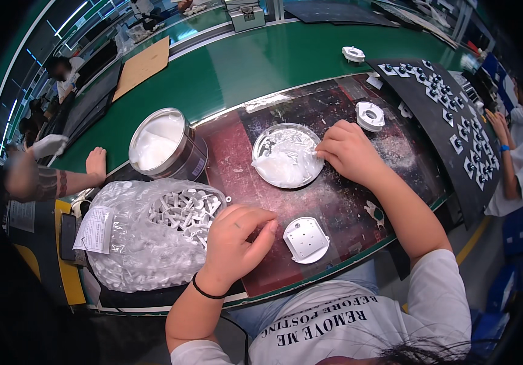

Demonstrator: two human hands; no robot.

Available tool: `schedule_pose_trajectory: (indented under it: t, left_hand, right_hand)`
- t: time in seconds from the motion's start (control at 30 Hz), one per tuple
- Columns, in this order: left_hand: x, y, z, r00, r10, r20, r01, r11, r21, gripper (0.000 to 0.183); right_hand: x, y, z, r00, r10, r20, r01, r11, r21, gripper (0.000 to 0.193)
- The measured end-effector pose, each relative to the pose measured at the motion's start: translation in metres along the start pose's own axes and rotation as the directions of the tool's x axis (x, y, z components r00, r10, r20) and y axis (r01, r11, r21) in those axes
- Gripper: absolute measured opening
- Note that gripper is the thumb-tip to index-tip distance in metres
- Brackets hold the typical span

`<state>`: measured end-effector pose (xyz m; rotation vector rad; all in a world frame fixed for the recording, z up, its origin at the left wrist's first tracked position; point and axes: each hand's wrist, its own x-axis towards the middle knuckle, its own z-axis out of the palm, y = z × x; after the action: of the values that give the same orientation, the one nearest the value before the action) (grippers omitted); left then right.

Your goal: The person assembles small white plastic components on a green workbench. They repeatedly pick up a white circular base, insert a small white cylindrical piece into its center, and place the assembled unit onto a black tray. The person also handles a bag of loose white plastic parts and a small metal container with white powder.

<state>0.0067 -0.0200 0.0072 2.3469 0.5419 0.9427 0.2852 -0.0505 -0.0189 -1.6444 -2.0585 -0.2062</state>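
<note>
My right hand (350, 151) reaches over the right rim of a round metal lid (263, 139), fingers pinched together. In the lid lies white grease with crumpled clear film (286, 163); what the fingertips hold is hidden. My left hand (237, 240) hovers at the right side of a clear plastic bag (133, 258), thumb and forefinger drawn close together. Whether anything sits between them I cannot make out. Small light-grey plastic parts (183, 210) fill the bag's opening. Between my hands and my body lies a white round plate with small holes (306, 239).
An open tin of white grease (157, 143) stands behind the bag. White ring-shaped housings (370, 115) sit at the right. A black board (450, 115) carries several small assemblies. At the left, another person's arm (79, 181) leans on the table; a second person stands far right.
</note>
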Motion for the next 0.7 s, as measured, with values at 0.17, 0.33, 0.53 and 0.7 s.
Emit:
schedule_pose_trajectory:
  t: [0.17,0.33,0.53,0.7]
  left_hand:
    - [0.0,0.0,0.0,1.0,-0.024,0.012,0.024,1.0,-0.004,0.01]
    - [-0.002,-0.004,0.0,0.997,0.031,0.065,-0.031,0.999,-0.007,0.016]
    - [-0.003,-0.002,-0.001,0.99,0.03,0.141,-0.027,0.999,-0.022,0.031]
    - [-0.002,-0.002,-0.004,0.986,0.031,0.165,-0.028,0.999,-0.024,0.039]
  right_hand:
    - [-0.003,0.006,0.004,0.997,0.073,0.016,-0.075,0.987,0.14,0.01]
    - [-0.008,-0.006,-0.008,0.879,0.387,0.28,-0.473,0.63,0.616,0.018]
    - [-0.008,-0.029,-0.03,0.698,0.291,0.654,-0.698,0.073,0.713,0.023]
    - [-0.014,-0.046,-0.031,0.702,0.22,0.678,-0.673,-0.107,0.732,0.023]
